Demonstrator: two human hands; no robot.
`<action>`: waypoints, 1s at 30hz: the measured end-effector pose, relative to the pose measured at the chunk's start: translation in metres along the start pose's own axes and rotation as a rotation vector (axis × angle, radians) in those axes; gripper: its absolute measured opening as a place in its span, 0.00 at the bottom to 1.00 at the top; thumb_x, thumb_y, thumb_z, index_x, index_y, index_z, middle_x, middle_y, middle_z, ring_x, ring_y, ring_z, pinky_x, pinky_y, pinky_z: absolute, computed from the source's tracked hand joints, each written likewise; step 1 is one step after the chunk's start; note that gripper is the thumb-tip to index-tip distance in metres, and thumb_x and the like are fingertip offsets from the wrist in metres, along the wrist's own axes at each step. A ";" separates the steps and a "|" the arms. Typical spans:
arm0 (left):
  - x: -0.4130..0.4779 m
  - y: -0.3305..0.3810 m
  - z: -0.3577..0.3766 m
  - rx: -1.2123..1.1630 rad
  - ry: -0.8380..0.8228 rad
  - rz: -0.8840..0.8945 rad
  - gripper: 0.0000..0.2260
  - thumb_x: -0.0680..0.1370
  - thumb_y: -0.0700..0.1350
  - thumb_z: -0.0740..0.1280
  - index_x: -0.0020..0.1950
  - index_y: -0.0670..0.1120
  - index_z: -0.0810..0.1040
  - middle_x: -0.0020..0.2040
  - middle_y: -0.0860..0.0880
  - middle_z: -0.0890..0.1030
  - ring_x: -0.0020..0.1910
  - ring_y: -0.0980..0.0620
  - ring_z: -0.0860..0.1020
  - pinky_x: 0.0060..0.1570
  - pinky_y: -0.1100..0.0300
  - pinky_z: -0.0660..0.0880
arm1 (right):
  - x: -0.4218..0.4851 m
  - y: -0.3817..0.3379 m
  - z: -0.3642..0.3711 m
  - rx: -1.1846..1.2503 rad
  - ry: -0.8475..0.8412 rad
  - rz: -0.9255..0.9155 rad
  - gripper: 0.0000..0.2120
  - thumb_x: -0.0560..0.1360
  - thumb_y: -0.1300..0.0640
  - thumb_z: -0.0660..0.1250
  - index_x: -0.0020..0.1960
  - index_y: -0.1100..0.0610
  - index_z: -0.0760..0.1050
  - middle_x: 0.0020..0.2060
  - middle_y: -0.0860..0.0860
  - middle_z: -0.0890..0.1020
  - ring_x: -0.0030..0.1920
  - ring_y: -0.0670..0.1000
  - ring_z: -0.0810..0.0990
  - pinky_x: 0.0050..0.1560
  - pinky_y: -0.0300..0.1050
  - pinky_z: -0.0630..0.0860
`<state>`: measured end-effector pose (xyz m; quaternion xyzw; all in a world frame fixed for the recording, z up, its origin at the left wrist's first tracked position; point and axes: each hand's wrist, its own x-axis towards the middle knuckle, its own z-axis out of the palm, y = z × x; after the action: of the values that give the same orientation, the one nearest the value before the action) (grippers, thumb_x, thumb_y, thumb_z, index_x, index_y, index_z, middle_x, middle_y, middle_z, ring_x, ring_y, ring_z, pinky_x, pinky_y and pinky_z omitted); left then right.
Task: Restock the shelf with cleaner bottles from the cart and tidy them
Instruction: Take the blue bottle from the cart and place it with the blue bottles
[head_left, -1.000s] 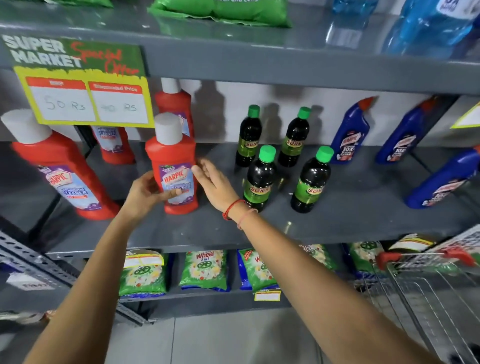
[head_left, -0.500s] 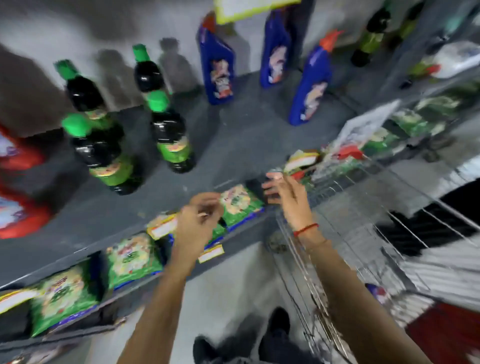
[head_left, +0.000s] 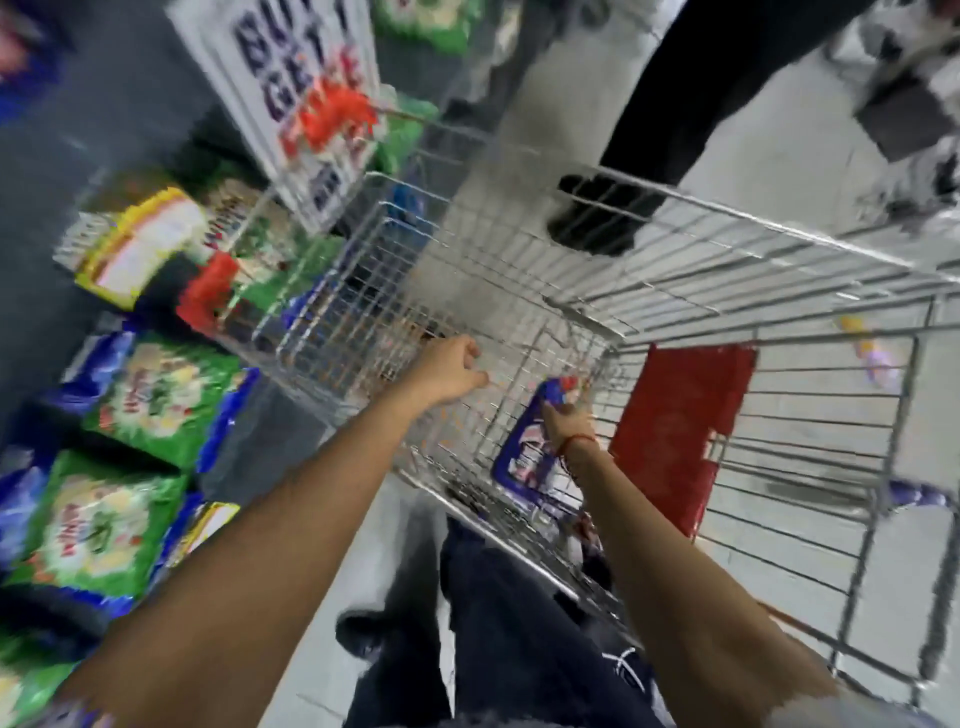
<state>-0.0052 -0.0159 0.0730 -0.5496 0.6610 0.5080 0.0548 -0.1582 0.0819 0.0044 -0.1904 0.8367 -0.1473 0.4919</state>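
Observation:
I look down into a wire shopping cart (head_left: 727, 249) beside the shelf. A blue cleaner bottle (head_left: 524, 457) with a red cap lies inside the cart near its close corner. My right hand (head_left: 563, 421) is down in the cart and wrapped around the bottle's upper part. My left hand (head_left: 449, 366) hovers over the cart's near-left rim with fingers loosely curled and nothing in it. The frame is blurred by motion.
A red panel (head_left: 675, 431) hangs inside the cart. Green detergent packs (head_left: 156, 400) fill the low shelf at left, under a white offer sign (head_left: 296, 98). Another person's dark leg and shoe (head_left: 597, 218) stand beyond the cart. My own legs show below.
My view swung from the shelf down to the cart. Both hands left the red bottle on the shelf; the right hand reached into the cart and took hold of a blue bottle.

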 end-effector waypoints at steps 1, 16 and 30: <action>0.016 -0.001 0.013 0.042 -0.033 -0.023 0.19 0.74 0.43 0.68 0.62 0.39 0.71 0.59 0.39 0.78 0.57 0.42 0.76 0.55 0.54 0.72 | 0.009 0.008 0.003 0.004 -0.007 0.032 0.14 0.77 0.57 0.59 0.55 0.67 0.73 0.54 0.68 0.78 0.53 0.61 0.77 0.57 0.52 0.72; 0.100 -0.059 0.171 0.122 -0.355 -0.317 0.21 0.68 0.42 0.72 0.60 0.41 0.76 0.58 0.39 0.80 0.52 0.44 0.78 0.50 0.57 0.74 | 0.068 0.074 0.038 -0.035 0.335 0.118 0.17 0.75 0.65 0.55 0.63 0.64 0.68 0.59 0.64 0.73 0.57 0.63 0.73 0.54 0.51 0.69; 0.108 -0.062 0.182 -0.243 -0.164 -0.476 0.32 0.58 0.44 0.80 0.60 0.43 0.74 0.55 0.44 0.82 0.51 0.44 0.80 0.57 0.51 0.77 | 0.069 0.096 0.040 0.270 0.359 -0.029 0.14 0.76 0.67 0.57 0.60 0.65 0.73 0.57 0.63 0.75 0.56 0.59 0.75 0.54 0.34 0.67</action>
<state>-0.0870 0.0524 -0.1199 -0.6489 0.4411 0.5991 0.1596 -0.1704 0.1319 -0.1092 -0.1056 0.8807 -0.2967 0.3539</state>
